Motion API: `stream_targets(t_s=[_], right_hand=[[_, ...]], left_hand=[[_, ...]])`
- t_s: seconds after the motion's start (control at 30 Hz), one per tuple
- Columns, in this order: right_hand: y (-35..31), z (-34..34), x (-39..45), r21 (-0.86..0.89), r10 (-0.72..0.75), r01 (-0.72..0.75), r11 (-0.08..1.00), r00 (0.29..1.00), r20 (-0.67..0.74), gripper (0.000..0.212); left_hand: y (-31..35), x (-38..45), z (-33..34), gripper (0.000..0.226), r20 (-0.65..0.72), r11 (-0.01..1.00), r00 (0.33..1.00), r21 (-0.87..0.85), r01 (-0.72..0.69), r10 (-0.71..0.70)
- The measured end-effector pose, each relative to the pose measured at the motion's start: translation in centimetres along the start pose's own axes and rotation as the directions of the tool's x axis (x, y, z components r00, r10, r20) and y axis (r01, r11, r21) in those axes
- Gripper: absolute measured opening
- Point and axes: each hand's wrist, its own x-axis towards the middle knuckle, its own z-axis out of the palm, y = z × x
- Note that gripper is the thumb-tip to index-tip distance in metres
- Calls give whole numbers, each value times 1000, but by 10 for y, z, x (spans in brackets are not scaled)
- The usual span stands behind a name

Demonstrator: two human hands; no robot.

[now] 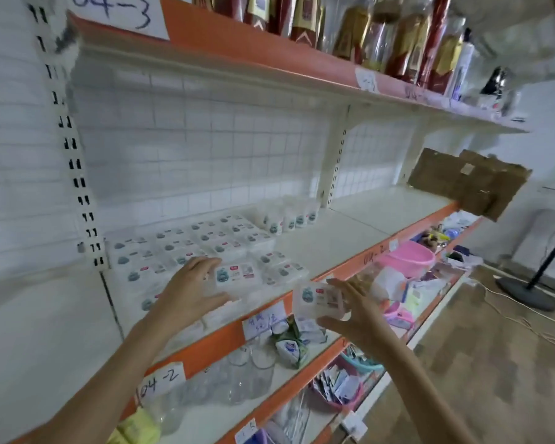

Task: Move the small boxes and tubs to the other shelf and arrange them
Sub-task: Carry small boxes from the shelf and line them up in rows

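Several small white boxes (pixel 186 248) lie in rows on the left part of the middle shelf (pixel 359 225), with a few white tubs (pixel 289 219) standing behind them. My left hand (pixel 189 290) grips one box (pixel 237 277) at the front of the rows, fingers over its far side and thumb under its near edge. My right hand (pixel 353 312) holds another small box (pixel 319 301) in the air just in front of the shelf's orange edge, to the right of the stacked boxes.
A torn cardboard piece (pixel 468 181) stands at the shelf's right end. Bottles (pixel 398 36) fill the shelf above. The lower shelves hold clear jars (pixel 247 373), packets and pink tubs (pixel 407 257). A stand base (pixel 526 290) sits on the floor at right.
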Motion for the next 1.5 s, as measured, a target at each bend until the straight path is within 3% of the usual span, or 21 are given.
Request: stream_targets(t_s=[0.37,0.53,0.7,0.93,1.17,1.37,1.5], right_hand=[[23,31,164,91,-214,197,976,948,236,74],[40,52,211,151,-347,314,938,868,355,77],[59,65,234,257,-469,394,882,784,408,74],[73,76,245,490,-593,385,782,701,396,57],[76,89,249,557,-628,388,734,701,339,46],[70,81,245,527,-594,356,771,700,397,48],[65,67,240,307,-581,493,814,688,434,57]], left_hand=[[-4,49,25,71,7,965,993,237,114,-118],[-7,57,45,111,-59,930,985,322,175,-165],[4,61,64,71,-204,866,959,422,269,-199],[22,60,88,64,-317,823,866,304,479,-387],[28,64,93,51,-327,777,835,326,539,-442],[35,66,92,54,-290,761,809,287,582,-510],[49,64,94,64,-304,740,794,297,604,-526]])
